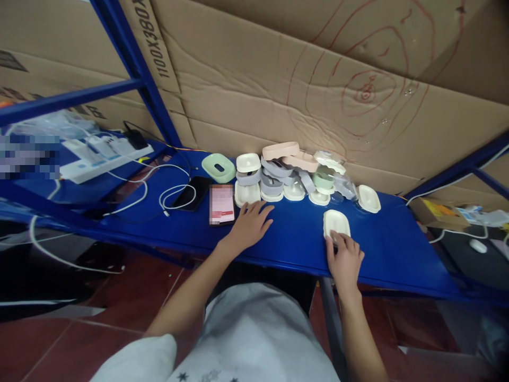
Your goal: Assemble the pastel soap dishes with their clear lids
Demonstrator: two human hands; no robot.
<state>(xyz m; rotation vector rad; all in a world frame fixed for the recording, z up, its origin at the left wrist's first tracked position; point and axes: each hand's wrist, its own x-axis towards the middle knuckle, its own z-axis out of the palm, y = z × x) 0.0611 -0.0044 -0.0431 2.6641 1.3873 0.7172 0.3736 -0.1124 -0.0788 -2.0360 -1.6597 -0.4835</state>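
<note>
My left hand [249,225] is open, fingers spread, at the near side of a cream dish [247,194] and beside a phone with a lit pink screen [222,204]. My right hand [345,257] has its fingers over the near end of a cream oval dish [336,222], which lies on the blue table [294,233]; the thumb is at its left edge. Behind the hands is a pile of cream, grey and pink oval pieces, with a pink ring [280,151] on top. A green dish [218,168] lies left of the pile.
A dark phone [193,193] with a white cable on it lies at the left. Farther left is a white power strip [107,163]. Another cream dish [369,198] lies right of the pile. A cardboard sheet [246,79] stands behind; blue posts [139,79] frame the table.
</note>
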